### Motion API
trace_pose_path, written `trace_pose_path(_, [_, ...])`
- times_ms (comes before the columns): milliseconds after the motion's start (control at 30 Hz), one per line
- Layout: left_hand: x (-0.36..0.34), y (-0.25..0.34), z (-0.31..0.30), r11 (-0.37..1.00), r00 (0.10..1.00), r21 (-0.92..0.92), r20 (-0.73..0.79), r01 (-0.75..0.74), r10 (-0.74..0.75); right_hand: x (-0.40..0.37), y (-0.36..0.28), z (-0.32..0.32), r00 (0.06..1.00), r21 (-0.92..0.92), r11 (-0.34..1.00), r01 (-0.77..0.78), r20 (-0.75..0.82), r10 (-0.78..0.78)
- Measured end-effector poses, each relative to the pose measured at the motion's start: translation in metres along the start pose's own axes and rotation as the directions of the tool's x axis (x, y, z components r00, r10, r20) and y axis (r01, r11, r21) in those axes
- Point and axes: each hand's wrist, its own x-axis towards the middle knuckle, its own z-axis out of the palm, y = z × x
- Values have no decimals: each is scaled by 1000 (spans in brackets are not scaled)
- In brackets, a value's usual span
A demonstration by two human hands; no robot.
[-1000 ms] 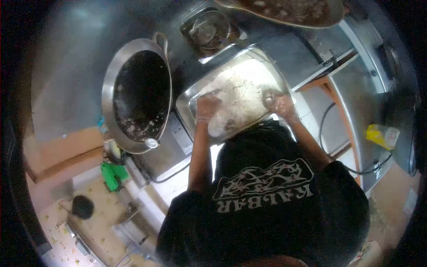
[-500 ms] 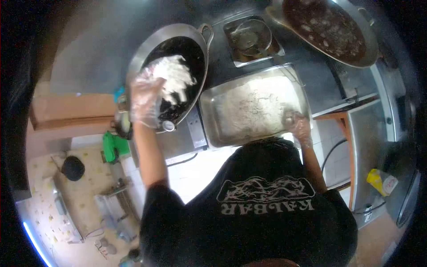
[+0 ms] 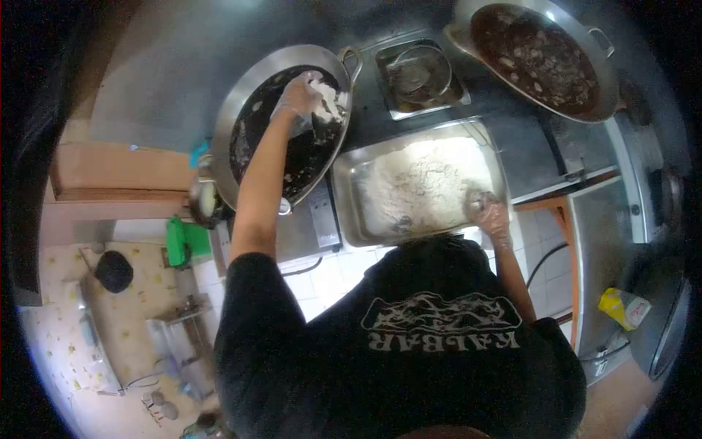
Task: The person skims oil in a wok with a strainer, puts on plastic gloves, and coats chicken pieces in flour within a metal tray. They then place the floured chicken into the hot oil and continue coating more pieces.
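Note:
My left hand (image 3: pixel 298 96), in a clear plastic glove, is over the far side of a large wok (image 3: pixel 245 84) of dark oil. Its fingers are curled around white, flour-coated pieces (image 3: pixel 329 102) that hang just above or at the oil; the exact gap cannot be told. Bits float on the dark oil. My right hand (image 3: pixel 493 218), gloved too, is closed at the near right corner of a rectangular metal tray (image 3: pixel 345 192), its floury fingers curled over the rim. White flour (image 3: pixel 431 172) with crumbly lumps lies in the tray.
A second wok (image 3: pixel 541 62) with brown oil and frying pieces stands at the far right. Between the woks, a wire strainer (image 3: pixel 420 73) rests in a small square metal pan (image 3: pixel 398 113). A round dial thermometer (image 3: pixel 284 207) sits at the left wok's near rim. A yellow packet (image 3: pixel 621 309) lies right.
My left hand has moved away from me and right across the wok, carrying floured pieces, with fewer showing now. My right hand stays at the tray's corner. The view has shifted slightly.

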Motion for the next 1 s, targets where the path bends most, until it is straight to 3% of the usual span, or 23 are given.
trace_pose_path(67, [15, -40, 16, 990, 996, 137, 72, 43, -53, -2, -1, -2, 1000, -12, 1000, 10, 2, -10])
trace_pose_path(133, [11, 14, -34, 940, 923, 190, 212, 282, -320, -1, -8, -9, 1000, 3, 1000, -15, 6, 15])
trace_pose_path(167, [16, 1, -30, 911, 907, 411, 395, -35, -144, 1, -13, -15, 1000, 6, 1000, -20, -2, 20])
trace_pose_path(200, [19, -1, -33, 768, 832, 515, 553, -381, 42, 3, -18, -22, 1000, -1, 1000, -7, -29, 7])
trace_pose_path(267, [17, -6, -36, 839, 782, 415, 624, -351, 18, 2, -20, -23, 998, -11, 1000, -2, -70, 1])
trace_pose_path(300, [17, -5, -31, 767, 780, 473, 623, -435, 58, 2, -19, -19, 996, -16, 1000, -8, -90, 7])
trace_pose_path(367, [26, -71, 11, 736, 784, 400, 553, -546, 282, 0, -17, -16, 991, -61, 997, 39, -129, -46])
trace_pose_path(433, [19, -72, 10, 930, 881, 206, 433, -305, 193, -1, -12, -14, 972, -148, 978, 146, -164, -170])
trace_pose_path(467, [0, -30, -16, 999, 914, 9, 403, 40, -40, -3, -10, -11, 976, -138, 982, 131, -159, -152])
trace_pose_path(500, [-5, -22, -24, 930, 869, -197, 456, 309, -192, -3, -10, -10, 979, -129, 985, 115, -154, -135])
trace_pose_path(533, [-10, -13, -33, 750, 800, -371, 496, 547, -338, -2, -10, -9, 982, -120, 988, 101, -150, -118])
trace_pose_path(567, [-9, -23, -32, 526, 722, -509, 584, 682, -371, -5, -9, -9, 993, -147, 987, 59, -91, -73])
trace_pose_path(633, [-13, -24, -37, 215, 639, -604, 699, 768, -320, 1, -29, -33, 999, -209, 978, -18, 25, 23])
trace_pose_path(733, [-29, -12, -54, 96, 635, -629, 754, 772, -169, 3, -18, -20, 997, -156, 986, 59, -37, -65])
trace_pose_path(800, [-35, -18, -54, 480, 743, -591, 629, 649, -231, 3, -14, -17, 1000, -143, 990, 20, 9, -19])
trace_pose_path(833, [-40, -38, -46, 812, 852, -378, 457, 444, -253, 2, -13, -15, 1000, -164, 986, 23, 12, -21])
trace_pose_path(867, [-44, -66, -34, 979, 941, -43, 287, 202, -181, 2, -12, -13, 1000, -186, 982, 26, 16, -23])
trace_pose_path(967, [-51, -83, -46, 955, 905, -71, 345, 290, -249, 3, -6, -2, 997, -201, 977, 66, -27, -72])
trace_pose_path(1000, [-57, -68, -60, 934, 886, -78, 353, 349, -301, 8, -7, -4, 997, -119, 991, 57, -41, -62])
